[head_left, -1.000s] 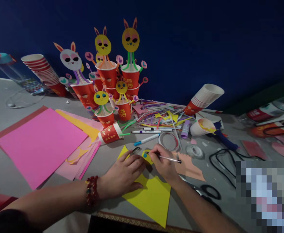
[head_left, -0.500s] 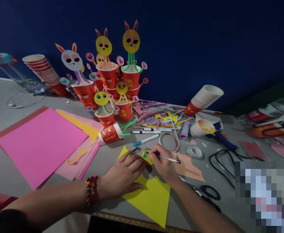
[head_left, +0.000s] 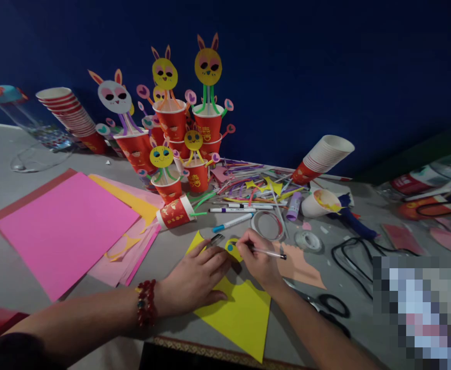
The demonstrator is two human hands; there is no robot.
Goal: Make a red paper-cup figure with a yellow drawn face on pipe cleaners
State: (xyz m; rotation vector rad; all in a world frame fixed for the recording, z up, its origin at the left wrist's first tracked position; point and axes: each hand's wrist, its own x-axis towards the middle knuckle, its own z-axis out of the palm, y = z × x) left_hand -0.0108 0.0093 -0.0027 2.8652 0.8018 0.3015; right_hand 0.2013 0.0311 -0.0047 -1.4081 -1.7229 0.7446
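My right hand (head_left: 259, 262) is closed around a slim pen (head_left: 271, 253) with a dark end, its tip over a small yellow paper disc (head_left: 233, 250). The disc bears a blue dot, and the fingers cover part of it. My left hand (head_left: 199, 275), with a red bead bracelet at the wrist, lies flat with its fingertips at the disc's left edge. Beneath that hand is a larger yellow paper sheet (head_left: 244, 313) with cut-out edges. A short dark and clear piece (head_left: 215, 240), perhaps a pen cap, lies against the left index finger.
Red paper cups (head_left: 170, 123) with rabbit faces stand behind. Pink sheets (head_left: 67, 226) lie left. Markers (head_left: 233, 222), tape rolls (head_left: 308, 240) and a heap of pipe cleaners (head_left: 244, 185) lie beyond the hands. Black-handled scissors (head_left: 333, 305) rest by the right forearm.
The right hand and pen have barely shifted over the disc. My left hand stays in place, and nothing has been picked up or let go.
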